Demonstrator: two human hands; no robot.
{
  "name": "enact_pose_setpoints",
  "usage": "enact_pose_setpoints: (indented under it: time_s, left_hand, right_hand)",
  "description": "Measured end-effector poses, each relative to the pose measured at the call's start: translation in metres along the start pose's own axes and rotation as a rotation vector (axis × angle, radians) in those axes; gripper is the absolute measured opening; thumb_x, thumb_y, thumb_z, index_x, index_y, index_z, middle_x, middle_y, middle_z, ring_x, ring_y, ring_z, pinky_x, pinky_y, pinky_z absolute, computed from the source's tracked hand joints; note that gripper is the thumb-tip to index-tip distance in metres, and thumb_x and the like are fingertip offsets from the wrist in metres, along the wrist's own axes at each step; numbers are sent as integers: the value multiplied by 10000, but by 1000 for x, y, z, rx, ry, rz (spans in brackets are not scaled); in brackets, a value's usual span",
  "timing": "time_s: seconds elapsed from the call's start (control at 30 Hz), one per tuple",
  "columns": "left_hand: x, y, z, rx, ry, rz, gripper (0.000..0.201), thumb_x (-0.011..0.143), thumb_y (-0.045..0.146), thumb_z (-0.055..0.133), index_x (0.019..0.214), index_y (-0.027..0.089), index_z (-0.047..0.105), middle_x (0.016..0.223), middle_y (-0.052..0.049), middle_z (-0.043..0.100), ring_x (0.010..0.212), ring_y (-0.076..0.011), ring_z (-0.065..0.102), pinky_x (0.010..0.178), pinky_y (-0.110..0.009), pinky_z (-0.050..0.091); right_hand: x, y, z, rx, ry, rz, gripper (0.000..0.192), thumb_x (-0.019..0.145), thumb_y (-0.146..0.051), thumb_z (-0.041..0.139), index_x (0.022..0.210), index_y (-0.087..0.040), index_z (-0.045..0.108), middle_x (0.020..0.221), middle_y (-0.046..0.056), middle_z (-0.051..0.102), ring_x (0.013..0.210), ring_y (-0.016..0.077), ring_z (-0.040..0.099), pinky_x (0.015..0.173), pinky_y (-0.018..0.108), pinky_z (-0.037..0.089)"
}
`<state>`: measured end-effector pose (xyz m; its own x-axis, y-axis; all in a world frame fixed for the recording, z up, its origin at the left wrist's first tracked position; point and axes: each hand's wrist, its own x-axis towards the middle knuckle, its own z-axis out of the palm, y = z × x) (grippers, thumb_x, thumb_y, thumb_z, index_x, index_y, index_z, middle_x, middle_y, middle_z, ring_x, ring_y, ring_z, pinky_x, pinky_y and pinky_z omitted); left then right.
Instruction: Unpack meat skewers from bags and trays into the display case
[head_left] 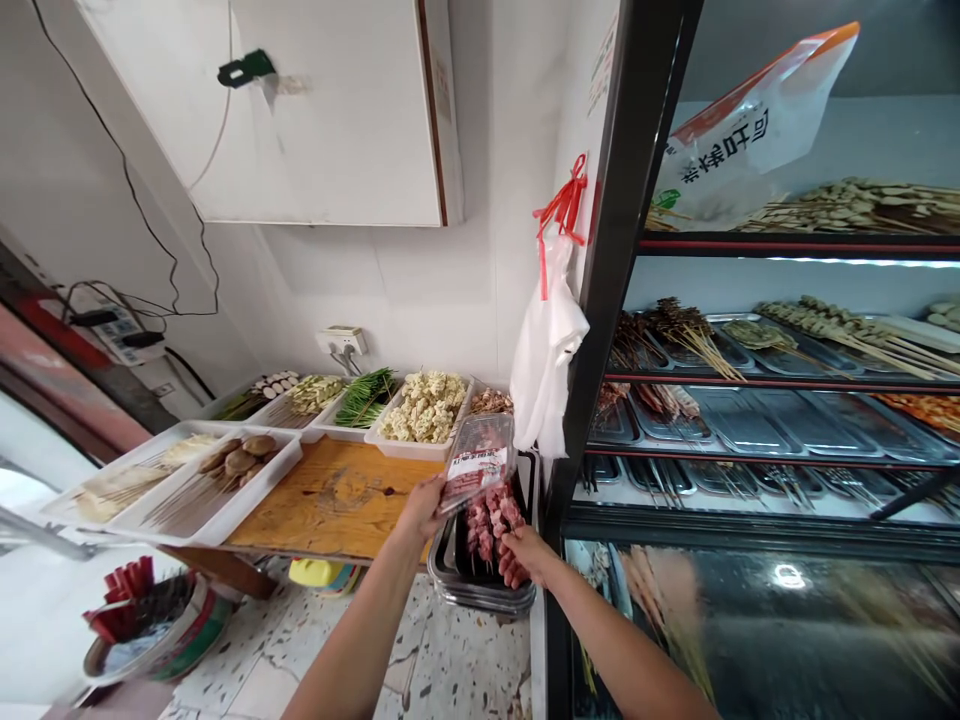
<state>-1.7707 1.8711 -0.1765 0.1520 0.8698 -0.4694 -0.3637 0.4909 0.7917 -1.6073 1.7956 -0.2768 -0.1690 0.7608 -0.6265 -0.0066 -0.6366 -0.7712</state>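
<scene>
My left hand (424,508) grips the lower left edge of a clear plastic lid (459,470) with a printed label, which is tilted up over a black tray (459,548). Raw meat skewers (487,522) lie in that tray, pink-red chunks threaded close together. My right hand (529,556) is closed at the right side of the meat, its fingers on the skewers; the fingertips are partly hidden. Beneath the tray are more clear plastic containers (480,598), stacked at the end of the wooden table.
White trays hold cauliflower (424,405), green vegetable skewers (366,397) and mushroom skewers (236,460) on a wooden table (330,495). White plastic bags (551,350) hang beside a black-framed display fridge (600,300) on the right. A bucket (187,630) stands at lower left.
</scene>
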Motion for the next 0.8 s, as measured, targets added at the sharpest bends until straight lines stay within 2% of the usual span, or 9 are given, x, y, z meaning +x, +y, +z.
enact_pose_setpoints:
  time_s: [0.17, 0.27, 0.37, 0.47, 0.57, 0.67, 0.73, 0.8]
  left_hand:
    - [-1, 44, -6, -176, -124, -181, 205, 835, -14, 315, 817, 86, 493, 524, 35, 394, 311, -17, 276, 259, -79, 186]
    - [-5, 61, -15, -273, -193, -202, 241, 860, -12, 277, 929, 54, 498, 562, 36, 371, 333, -10, 295, 258, -57, 202]
    - [-12, 69, -27, -410, -271, -235, 286, 888, 19, 242, 1043, 22, 481, 591, 27, 366, 341, -21, 334, 254, -66, 233]
    - [-22, 63, -45, -537, -347, -262, 350, 893, 19, 205, 1120, 48, 469, 608, 23, 364, 336, -29, 354, 249, -78, 243]
    - [-39, 44, -77, -503, -361, -227, 384, 877, -1, 228, 1139, 106, 488, 615, 21, 371, 333, -22, 361, 245, -70, 232]
    - [-67, 13, -128, -343, -310, -203, 355, 841, 59, 410, 1151, 188, 528, 599, 22, 404, 309, -16, 322, 230, -77, 221]
    - [-94, -9, -169, -164, -173, -295, 323, 793, 232, 574, 1114, 272, 580, 575, 9, 458, 321, -49, 365, 220, -112, 245]
    - [-122, -28, -207, -5, -57, -396, 355, 698, 396, 667, 1047, 345, 632, 677, -46, 585, 477, -142, 541, 265, -164, 356]
  right_hand:
    - [1, 3, 0, -110, 50, 69, 202, 897, -206, 303, 749, -167, 435, 441, -12, 543, 330, 113, 523, 319, 170, 381]
    - [-1, 2, -2, -212, 68, 80, 181, 893, -235, 330, 784, -166, 458, 402, -15, 517, 309, 134, 513, 306, 181, 367]
    - [-9, -1, -4, -386, 91, 68, 214, 893, -234, 302, 854, -143, 492, 402, -8, 511, 311, 147, 510, 319, 214, 396]
    - [-25, -8, -7, -565, 131, -11, 244, 880, -243, 319, 931, -114, 519, 435, 0, 518, 332, 153, 521, 346, 236, 421]
    - [-45, -16, -9, -686, 179, -123, 290, 864, -279, 366, 1048, -114, 516, 496, 6, 546, 348, 147, 526, 363, 235, 417]
    - [-60, -20, -7, -687, 227, -235, 423, 854, -345, 411, 1215, -133, 469, 573, 11, 581, 349, 135, 507, 383, 249, 408]
    - [-66, -18, -4, -601, 235, -344, 560, 831, -383, 476, 1336, -164, 373, 660, 19, 609, 406, 127, 526, 428, 251, 421]
    - [-69, -14, 1, -438, 176, -450, 728, 780, -399, 570, 1407, -210, 252, 899, 65, 628, 561, 129, 582, 492, 242, 448]
